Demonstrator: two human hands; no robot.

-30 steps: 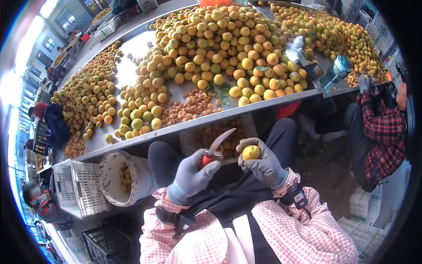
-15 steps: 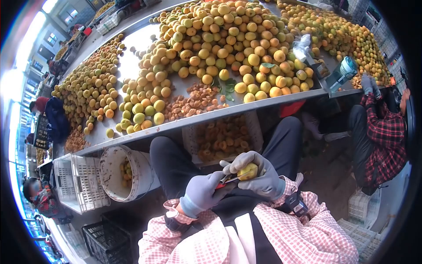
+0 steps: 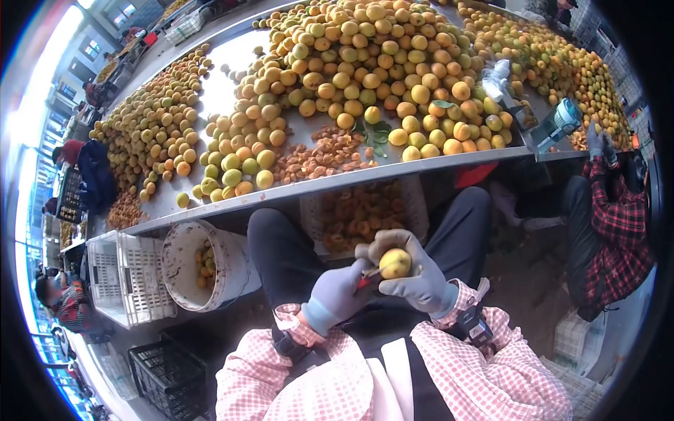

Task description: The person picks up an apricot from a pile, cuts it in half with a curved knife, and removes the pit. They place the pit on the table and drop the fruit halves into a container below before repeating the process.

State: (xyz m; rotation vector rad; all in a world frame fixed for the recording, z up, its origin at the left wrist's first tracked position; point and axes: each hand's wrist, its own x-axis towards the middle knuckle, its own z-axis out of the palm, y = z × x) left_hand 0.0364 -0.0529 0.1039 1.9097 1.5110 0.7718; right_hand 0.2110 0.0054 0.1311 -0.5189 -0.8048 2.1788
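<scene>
My right hand (image 3: 415, 275), in a grey glove, is closed around a yellow apricot (image 3: 395, 264) with its rounded side facing up. My left hand (image 3: 338, 295), also gloved, grips a small red-handled knife (image 3: 364, 282). Most of the knife is hidden by my fingers, and its tip end is beside the apricot's left side. Below both hands are my knees, and just beyond them a white crate (image 3: 420, 209) holds halved apricots (image 3: 361, 216) under the table edge.
A metal table (image 3: 281, 194) bears heaped apricots (image 3: 365, 63) and a pile of pits (image 3: 324, 154). A bottle (image 3: 558, 126) stands at its right edge. Left are a white bucket (image 3: 235, 270), white crates (image 3: 144, 277) and a black crate (image 3: 168, 379). A co-worker in a plaid shirt (image 3: 618, 231) sits right.
The apricot has been turned in my right hand, so its round face now shows. My left hand and the knife have drawn slightly down from over it. The whole view has shifted a little.
</scene>
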